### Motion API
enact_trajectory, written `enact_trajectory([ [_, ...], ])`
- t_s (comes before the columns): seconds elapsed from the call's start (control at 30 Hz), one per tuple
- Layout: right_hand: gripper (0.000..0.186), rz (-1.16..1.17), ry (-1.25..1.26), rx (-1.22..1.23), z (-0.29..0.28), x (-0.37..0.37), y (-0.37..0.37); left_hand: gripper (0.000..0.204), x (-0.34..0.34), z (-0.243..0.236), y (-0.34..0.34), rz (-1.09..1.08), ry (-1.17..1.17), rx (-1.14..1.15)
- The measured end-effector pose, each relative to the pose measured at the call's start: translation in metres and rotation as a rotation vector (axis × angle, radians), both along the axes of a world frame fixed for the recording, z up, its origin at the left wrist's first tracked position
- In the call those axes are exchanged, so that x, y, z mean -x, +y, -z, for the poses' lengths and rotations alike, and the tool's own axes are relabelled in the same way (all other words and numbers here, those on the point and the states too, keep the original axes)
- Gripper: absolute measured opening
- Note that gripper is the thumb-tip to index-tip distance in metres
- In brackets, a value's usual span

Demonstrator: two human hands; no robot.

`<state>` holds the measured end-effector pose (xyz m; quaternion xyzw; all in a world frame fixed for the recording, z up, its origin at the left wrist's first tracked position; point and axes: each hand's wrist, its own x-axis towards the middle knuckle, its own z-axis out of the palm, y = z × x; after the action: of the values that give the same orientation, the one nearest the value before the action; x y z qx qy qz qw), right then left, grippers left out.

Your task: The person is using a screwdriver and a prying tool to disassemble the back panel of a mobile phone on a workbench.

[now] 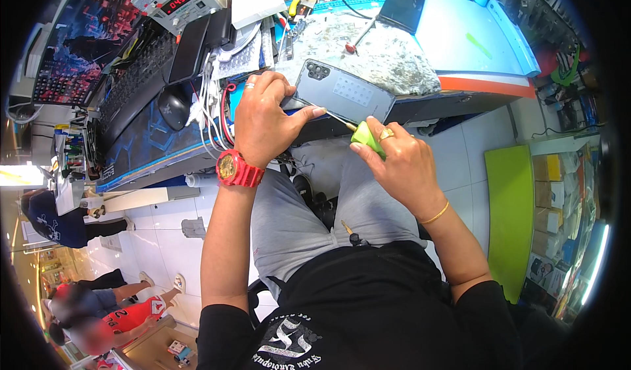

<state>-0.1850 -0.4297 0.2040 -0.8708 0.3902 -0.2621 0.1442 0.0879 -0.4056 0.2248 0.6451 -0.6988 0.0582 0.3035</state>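
A grey phone (348,95) lies back side up at the bench's front edge, its camera cluster toward the far left. My left hand (266,115) grips its left end, with fingers at the side and thumb along the near edge. In my right hand (401,163), between thumb and fingers, is a green-handled tool (365,137) with a thin metal shaft. That shaft points left along the phone's near long edge, close to my left thumb. Whether its tip is in the seam or only touching it, I cannot tell.
A stone-patterned work surface (394,61) lies under the phone. Beyond it are a dark phone (403,6) and a blue mat (460,31). Cables, a black mouse (174,107), a keyboard (135,74) and a power supply (177,3) crowd the left. Other people (98,311) are at lower left.
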Motion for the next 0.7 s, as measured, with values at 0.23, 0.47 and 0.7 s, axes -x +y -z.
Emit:
enact_trajectory([
  [0.23,0.051,0.012,-0.065,-0.031,-0.002,0.003,-0.003,0.053,0.000,0.003,-0.002,0.017,0.025,0.033],
  [0.47,0.049,-0.048,0.077,-0.031,-0.028,0.008,-0.014,0.054,-0.005,0.004,-0.001,0.019,-0.005,0.014],
  [0.7,0.047,-0.062,0.087,-0.114,-0.038,0.004,-0.011,0.054,-0.008,0.006,-0.002,0.038,0.027,0.014],
])
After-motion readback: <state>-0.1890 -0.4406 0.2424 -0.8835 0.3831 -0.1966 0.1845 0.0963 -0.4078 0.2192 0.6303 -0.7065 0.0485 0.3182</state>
